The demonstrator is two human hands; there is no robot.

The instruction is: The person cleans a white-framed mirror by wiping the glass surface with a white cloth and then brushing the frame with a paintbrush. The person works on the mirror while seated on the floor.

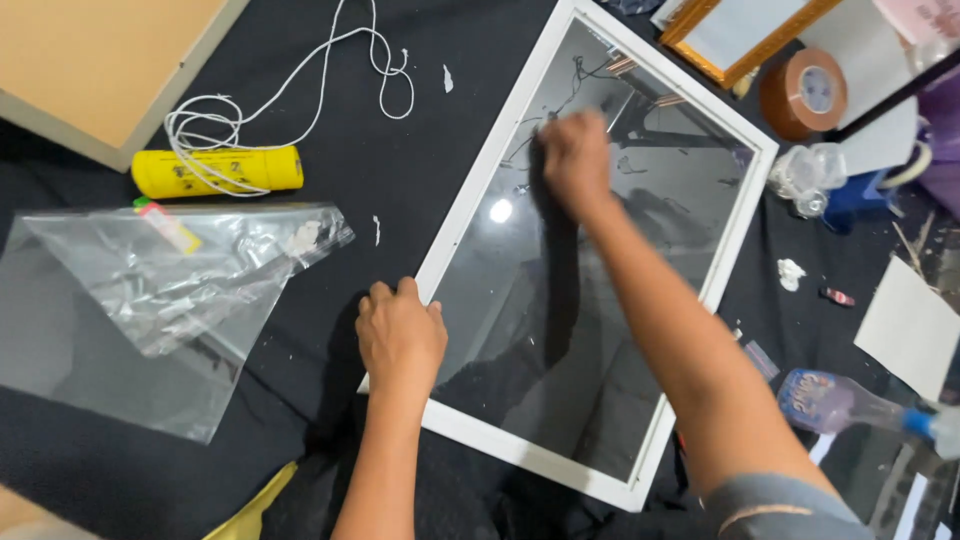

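A white picture frame [470, 195] with a reflective glass pane [590, 300] lies tilted on a black cloth. My left hand [400, 335] rests on the frame's left rail, fingers curled over its edge. My right hand [575, 160] is blurred, pressed on the glass near the frame's upper part; whether it holds a cloth I cannot tell.
A clear plastic bag [170, 300] lies at the left, a yellow cylinder [215, 170] with white cord [330, 70] above it. Brown tape roll [805, 92], gold frame [740, 35], crumpled plastic [805, 175] at upper right. A spray bottle [850, 400] and white card [910, 325] at right.
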